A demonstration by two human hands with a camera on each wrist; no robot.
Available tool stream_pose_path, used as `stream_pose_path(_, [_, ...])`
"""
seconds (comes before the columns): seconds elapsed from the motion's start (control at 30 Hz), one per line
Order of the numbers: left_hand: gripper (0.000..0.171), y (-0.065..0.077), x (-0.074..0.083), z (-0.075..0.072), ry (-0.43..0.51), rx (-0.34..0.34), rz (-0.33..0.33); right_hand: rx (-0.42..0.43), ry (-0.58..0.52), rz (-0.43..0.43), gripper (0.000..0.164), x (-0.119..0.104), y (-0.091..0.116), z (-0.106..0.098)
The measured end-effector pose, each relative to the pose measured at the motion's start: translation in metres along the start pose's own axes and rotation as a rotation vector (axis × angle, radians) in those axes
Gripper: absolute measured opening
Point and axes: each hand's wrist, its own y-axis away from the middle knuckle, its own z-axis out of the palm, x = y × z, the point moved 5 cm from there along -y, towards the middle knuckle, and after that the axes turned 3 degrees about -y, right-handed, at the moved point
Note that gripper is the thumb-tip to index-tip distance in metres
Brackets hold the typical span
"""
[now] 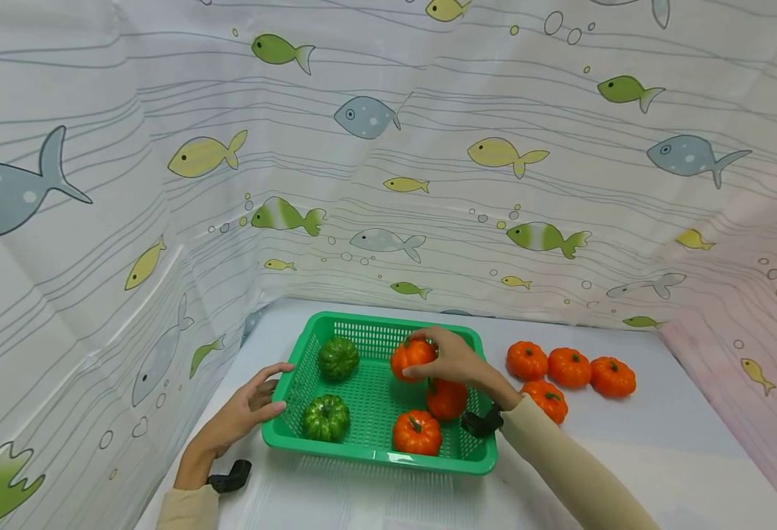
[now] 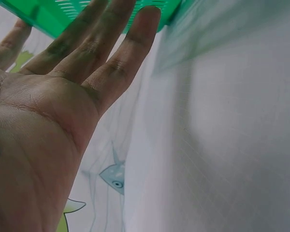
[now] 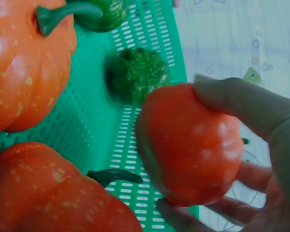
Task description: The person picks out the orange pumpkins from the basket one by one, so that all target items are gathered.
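Observation:
A green slotted plastic basket [image 1: 367, 408] stands on the white table. My right hand [image 1: 454, 358] grips a small orange pumpkin [image 1: 409, 361] over the basket, thumb on one side and fingers on the other; the right wrist view shows that pumpkin [image 3: 193, 145] close up. Two more orange pumpkins, one near the front [image 1: 417, 434] and one under my right hand [image 1: 446, 403], lie inside. On the basket's left side are two green pumpkins, one behind [image 1: 338, 358] and one in front [image 1: 325, 418]. With fingers extended, my left hand [image 1: 242, 412] rests at the basket's left rim.
Several orange pumpkins sit on the table right of the basket, among them one at the far right [image 1: 613, 377] and one by my right sleeve [image 1: 545, 401]. A fish-patterned sheet [image 1: 441, 243] hangs behind the table and along both sides.

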Motion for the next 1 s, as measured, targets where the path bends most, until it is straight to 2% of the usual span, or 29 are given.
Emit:
stream_pose_path(0.2, [0.062,0.000,-0.001,0.000,-0.009,0.007,-0.014,0.055,-0.027,-0.096,0.056,-0.009,0.010,-0.010])
stream_pose_path(0.37, [0.062,0.000,-0.001,0.000,-0.009,0.009,-0.016,0.066,-0.045,-0.157,0.056,-0.012,0.019,-0.018])
stream_pose_path(0.53, [0.063,0.001,0.000,0.000,-0.005,0.006,-0.007,0.090,-0.061,-0.151,0.060,-0.010,0.028,-0.027])
stream_pose_path(0.8, [0.063,0.002,0.000,0.001,-0.009,0.008,0.001,0.129,-0.035,-0.109,0.082,-0.001,0.042,-0.038])
stream_pose_path(1.0, [0.063,0.001,0.000,0.000,-0.010,0.010,0.006,0.167,-0.019,-0.113,0.082,0.006,0.052,-0.045])
